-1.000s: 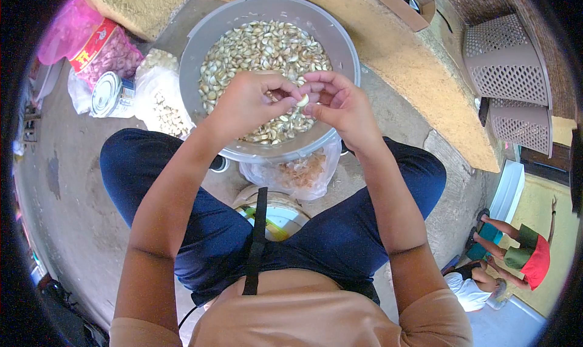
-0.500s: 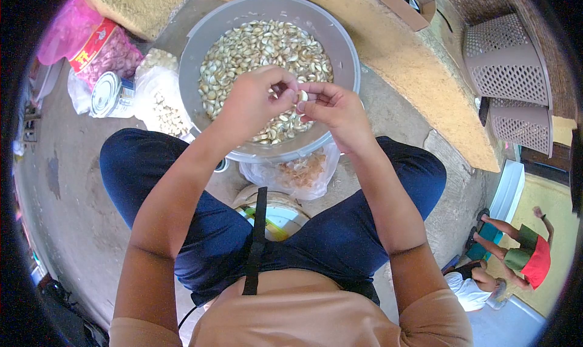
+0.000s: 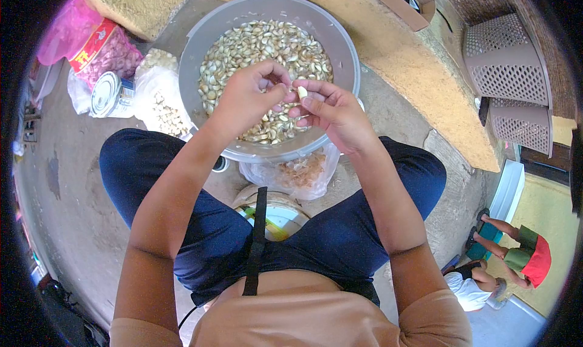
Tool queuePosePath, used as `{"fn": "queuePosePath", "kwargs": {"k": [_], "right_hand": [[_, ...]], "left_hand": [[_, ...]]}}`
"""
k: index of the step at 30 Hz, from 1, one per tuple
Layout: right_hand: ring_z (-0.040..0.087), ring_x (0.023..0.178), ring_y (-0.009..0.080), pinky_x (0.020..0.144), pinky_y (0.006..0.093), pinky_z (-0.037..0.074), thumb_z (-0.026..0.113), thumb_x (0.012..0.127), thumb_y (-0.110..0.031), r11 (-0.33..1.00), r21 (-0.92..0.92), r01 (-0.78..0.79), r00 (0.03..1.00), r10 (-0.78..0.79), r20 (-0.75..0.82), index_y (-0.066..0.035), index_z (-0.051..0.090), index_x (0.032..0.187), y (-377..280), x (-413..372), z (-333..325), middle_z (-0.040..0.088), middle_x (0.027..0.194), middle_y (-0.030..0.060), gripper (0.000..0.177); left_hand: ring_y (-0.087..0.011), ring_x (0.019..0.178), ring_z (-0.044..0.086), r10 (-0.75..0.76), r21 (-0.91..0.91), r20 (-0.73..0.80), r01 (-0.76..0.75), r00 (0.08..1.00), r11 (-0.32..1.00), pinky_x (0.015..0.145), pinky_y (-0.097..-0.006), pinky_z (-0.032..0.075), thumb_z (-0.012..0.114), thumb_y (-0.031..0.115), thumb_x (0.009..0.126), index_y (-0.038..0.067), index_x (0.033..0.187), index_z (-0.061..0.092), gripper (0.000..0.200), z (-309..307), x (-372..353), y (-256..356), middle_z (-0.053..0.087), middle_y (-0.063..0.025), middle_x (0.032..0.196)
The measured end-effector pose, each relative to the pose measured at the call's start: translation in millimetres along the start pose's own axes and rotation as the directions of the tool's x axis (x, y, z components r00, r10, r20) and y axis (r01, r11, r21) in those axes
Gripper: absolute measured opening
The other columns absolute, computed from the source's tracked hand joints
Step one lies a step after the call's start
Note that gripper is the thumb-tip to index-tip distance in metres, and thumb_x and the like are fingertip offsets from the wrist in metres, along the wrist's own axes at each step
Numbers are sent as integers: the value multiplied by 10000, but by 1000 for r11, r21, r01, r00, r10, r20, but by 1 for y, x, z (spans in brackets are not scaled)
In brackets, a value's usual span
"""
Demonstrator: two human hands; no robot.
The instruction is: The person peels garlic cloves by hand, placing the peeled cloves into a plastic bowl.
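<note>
A pale garlic clove (image 3: 302, 92) sits between the thumb and fingers of my right hand (image 3: 340, 113). My left hand (image 3: 252, 95) is closed in a pinch just beside it; whatever those fingertips hold is too small to make out. Both hands are above a large grey basin (image 3: 189, 61), which contains many unpeeled-looking garlic cloves (image 3: 267, 43). Against the near side of the basin lies a clear plastic bag (image 3: 328, 180) with brownish skins (image 3: 302, 169). Left of the basin, a white plastic bag (image 3: 146, 101) holds whitish cloves (image 3: 167, 113).
A lidded can (image 3: 108, 95) and a pink mesh sack (image 3: 118, 58) stand at the left. A low yellowish wall (image 3: 401, 67) curves behind the basin. Perforated grey crates (image 3: 507, 61) are at the right. Two people (image 3: 534, 259) are at the lower right.
My fingertips have moved slightly apart, and the clove in my right hand shows more fully. The person in red at the right has lowered a raised arm.
</note>
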State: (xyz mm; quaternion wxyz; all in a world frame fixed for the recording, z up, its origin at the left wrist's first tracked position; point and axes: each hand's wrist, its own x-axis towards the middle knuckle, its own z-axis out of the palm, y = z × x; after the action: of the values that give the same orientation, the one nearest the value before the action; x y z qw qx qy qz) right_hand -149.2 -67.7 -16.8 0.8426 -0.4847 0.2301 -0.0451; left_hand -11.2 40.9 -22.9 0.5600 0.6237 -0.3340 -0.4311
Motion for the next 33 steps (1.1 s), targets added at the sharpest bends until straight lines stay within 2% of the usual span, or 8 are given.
{"fn": "queuePosePath", "kwargs": {"k": [5,8,11,14,17,23,26,33], "right_hand": [[583,816,170,671,261,472,472,850,-90,998,33,-48,999,48,15,17,446,1152,-3,-1,1,569,974,104,322],[581,819,169,670,260,474,468,852,-90,996,72,-60,998,58,36,22,440,1157,-2,1,-1,567,968,104,326],[580,820,168,665,259,475,465,855,-93,994,90,-59,997,54,52,27,432,1163,-1,1,-2,566,958,106,332],[580,817,167,662,259,475,465,858,-99,994,96,-56,997,52,53,31,433,1157,0,1,-2,566,948,107,327],[581,817,170,660,261,476,467,859,-106,995,75,-58,998,56,37,33,445,1135,1,1,-2,565,948,107,310],[588,817,172,654,254,474,449,875,-133,997,-19,-76,997,76,15,4,472,1116,0,1,-1,573,967,87,278],[592,814,168,646,246,474,439,883,-146,996,-39,-81,997,81,-7,-9,477,1122,0,0,1,577,970,78,278],[580,869,205,690,284,475,428,878,-125,994,-15,-105,994,105,-26,20,437,1130,0,2,2,547,1027,103,291]], "left_hand": [[-111,721,552,139,172,-17,-134,990,976,579,-216,460,526,7,768,17,872,536,106,1,1,-8,563,-51,800],[-110,718,546,162,250,0,-157,987,955,587,-236,455,552,23,753,11,865,562,113,0,0,-7,565,-57,795],[-116,701,547,265,345,-18,-243,964,907,593,-258,448,586,37,724,13,845,590,123,3,-4,1,569,-54,773],[-147,603,523,309,455,-32,-262,950,851,579,-260,441,601,83,708,49,841,621,139,6,-6,7,585,-69,741],[-167,614,541,387,496,-18,-327,922,804,572,-273,448,609,90,710,54,827,619,123,6,-7,6,582,-77,736],[-212,693,562,338,564,47,-305,940,767,605,-295,445,599,60,715,37,826,585,114,4,-8,9,553,-90,759],[-257,742,556,406,689,137,-381,904,616,625,-321,445,550,70,753,39,870,543,121,4,-7,0,528,-108,788],[-298,790,543,296,720,148,-308,944,622,655,-354,440,499,75,785,50,907,501,124,4,-9,5,509,-114,838]]}}
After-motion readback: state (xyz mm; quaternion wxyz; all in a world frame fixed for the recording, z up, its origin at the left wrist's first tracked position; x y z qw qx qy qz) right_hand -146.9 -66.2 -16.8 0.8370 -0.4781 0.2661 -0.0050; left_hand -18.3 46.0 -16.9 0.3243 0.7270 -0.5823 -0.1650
